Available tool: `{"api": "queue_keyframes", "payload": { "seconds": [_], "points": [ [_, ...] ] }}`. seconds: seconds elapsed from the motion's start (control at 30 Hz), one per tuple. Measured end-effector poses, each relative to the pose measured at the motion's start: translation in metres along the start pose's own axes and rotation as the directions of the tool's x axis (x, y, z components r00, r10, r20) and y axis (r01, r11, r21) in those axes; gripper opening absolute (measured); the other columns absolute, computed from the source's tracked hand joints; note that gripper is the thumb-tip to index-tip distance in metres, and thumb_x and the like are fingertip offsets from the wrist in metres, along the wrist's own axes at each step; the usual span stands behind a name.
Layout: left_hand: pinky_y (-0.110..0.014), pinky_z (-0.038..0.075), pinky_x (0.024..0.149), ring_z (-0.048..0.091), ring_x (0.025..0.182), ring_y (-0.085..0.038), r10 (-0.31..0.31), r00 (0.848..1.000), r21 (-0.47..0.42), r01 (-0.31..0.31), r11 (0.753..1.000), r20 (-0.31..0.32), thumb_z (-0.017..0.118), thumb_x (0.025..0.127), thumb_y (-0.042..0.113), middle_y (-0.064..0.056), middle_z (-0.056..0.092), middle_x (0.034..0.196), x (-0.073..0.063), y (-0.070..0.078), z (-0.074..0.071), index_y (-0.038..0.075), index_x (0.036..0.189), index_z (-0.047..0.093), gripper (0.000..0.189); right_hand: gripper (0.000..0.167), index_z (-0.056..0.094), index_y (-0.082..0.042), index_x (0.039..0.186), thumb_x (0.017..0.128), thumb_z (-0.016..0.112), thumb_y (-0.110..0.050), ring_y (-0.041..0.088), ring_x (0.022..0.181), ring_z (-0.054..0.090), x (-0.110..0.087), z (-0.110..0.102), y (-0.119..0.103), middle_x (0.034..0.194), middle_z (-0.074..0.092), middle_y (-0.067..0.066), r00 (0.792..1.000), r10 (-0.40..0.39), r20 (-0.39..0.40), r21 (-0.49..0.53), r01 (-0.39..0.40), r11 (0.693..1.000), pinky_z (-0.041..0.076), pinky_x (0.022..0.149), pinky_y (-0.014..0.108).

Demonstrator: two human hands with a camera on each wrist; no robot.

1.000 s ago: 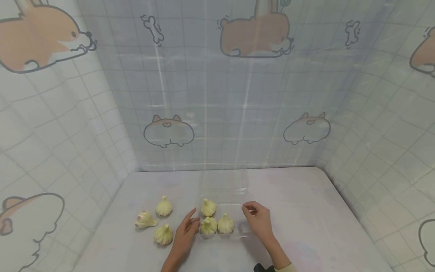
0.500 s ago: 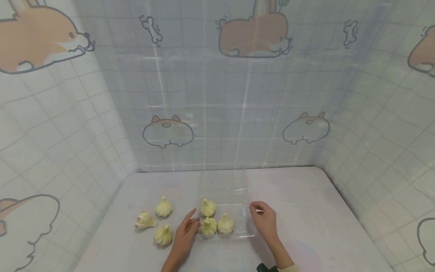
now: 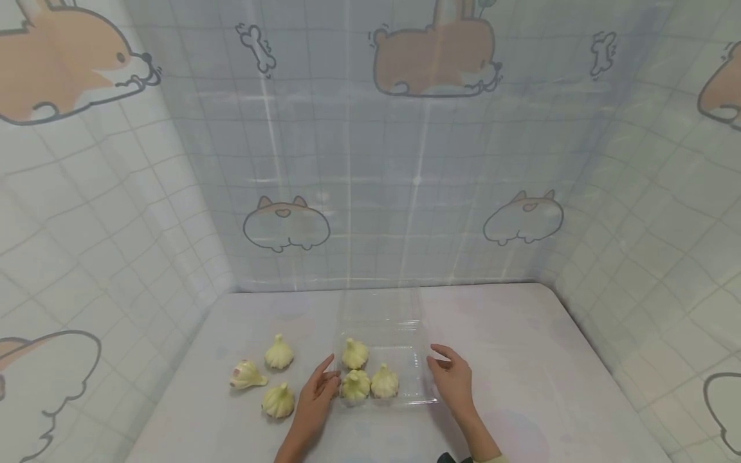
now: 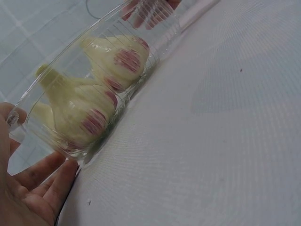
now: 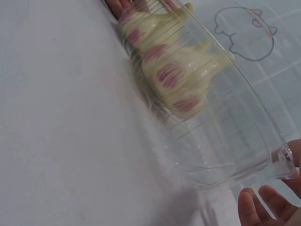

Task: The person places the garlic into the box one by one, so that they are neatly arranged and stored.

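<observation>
A clear plastic clamshell box (image 3: pixel 412 373) stands with its lid (image 3: pixel 381 305) folded back behind it. Inside, toward the left, are three garlic bulbs (image 3: pixel 384 382), pale with purple patches in the wrist views. My left hand (image 3: pixel 315 395) rests at the box's left end, its fingers loosely extended. In the left wrist view its fingertips (image 4: pixel 56 176) lie at the base of the wall. At the opposite end is my right hand (image 3: pixel 454 379), thumb and fingers parted. Its fingers (image 5: pixel 249 207) are right by the box's corner in the right wrist view.
Three more garlic bulbs (image 3: pixel 278 400) lie loose on the pale table (image 3: pixel 538 379), left of my left hand. One is tipped on its side. A tiled-pattern curtain (image 3: pixel 370 161) with cartoon dogs surrounds the back and sides.
My right hand has shifted right, and its pinched fingers have parted. The box's right edge now reaches farther right. The left hand and the garlic bulbs have stayed put.
</observation>
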State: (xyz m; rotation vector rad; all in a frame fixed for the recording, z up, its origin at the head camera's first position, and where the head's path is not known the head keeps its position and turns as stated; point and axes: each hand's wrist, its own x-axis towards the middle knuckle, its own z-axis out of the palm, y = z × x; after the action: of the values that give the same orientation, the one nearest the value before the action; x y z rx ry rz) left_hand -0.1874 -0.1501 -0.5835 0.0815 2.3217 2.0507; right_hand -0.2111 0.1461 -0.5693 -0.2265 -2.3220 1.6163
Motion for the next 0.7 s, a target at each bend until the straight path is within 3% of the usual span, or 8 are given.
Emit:
{"api": "queue_keyframes", "payload": {
  "seconds": [0.13,0.33,0.5,0.7],
  "points": [
    [-0.030,0.053,0.083,0.059,0.112,-0.030,0.011,1.000,0.020,-0.010,1.000,-0.015,0.052,0.102,0.025,-0.023,0.056,0.128,0.004,-0.014,0.001,0.015,0.152,0.034,0.054,0.030,0.067,-0.006,0.120,0.090,0.068,-0.011,0.028,0.099,0.064,-0.001,0.002,0.003,0.123,0.063,0.015,0.995,0.086,0.056,0.060,-0.090,0.994,0.055,0.071,0.032],
    [-0.030,0.054,0.082,0.061,0.109,-0.026,0.021,0.999,0.048,-0.019,0.999,-0.039,0.054,0.101,0.032,-0.020,0.058,0.126,0.004,-0.015,0.003,0.017,0.151,0.036,0.055,0.040,0.058,-0.006,0.132,0.093,0.062,-0.010,0.036,0.117,0.055,-0.004,0.006,0.006,0.133,0.055,0.018,0.972,0.180,0.148,0.185,-0.206,0.961,0.051,0.088,0.042],
    [-0.030,0.054,0.082,0.061,0.109,-0.026,0.019,0.999,0.047,-0.017,0.999,-0.049,0.054,0.101,0.032,-0.019,0.058,0.126,0.004,-0.013,0.004,0.017,0.151,0.036,0.055,0.046,0.048,-0.007,0.141,0.096,0.056,-0.007,0.037,0.134,0.039,-0.004,0.011,0.008,0.146,0.043,0.019,0.952,0.216,0.216,0.288,-0.274,0.918,0.036,0.105,0.050],
    [-0.029,0.054,0.082,0.061,0.110,-0.028,0.023,0.998,0.052,-0.020,0.998,-0.052,0.054,0.101,0.031,-0.020,0.058,0.126,0.004,-0.012,0.004,0.018,0.150,0.037,0.053,0.051,0.039,-0.012,0.148,0.098,0.051,-0.008,0.036,0.141,0.027,-0.004,0.014,0.007,0.154,0.032,0.015,0.934,0.232,0.270,0.314,-0.313,0.896,0.029,0.109,0.051]
  ]
}}
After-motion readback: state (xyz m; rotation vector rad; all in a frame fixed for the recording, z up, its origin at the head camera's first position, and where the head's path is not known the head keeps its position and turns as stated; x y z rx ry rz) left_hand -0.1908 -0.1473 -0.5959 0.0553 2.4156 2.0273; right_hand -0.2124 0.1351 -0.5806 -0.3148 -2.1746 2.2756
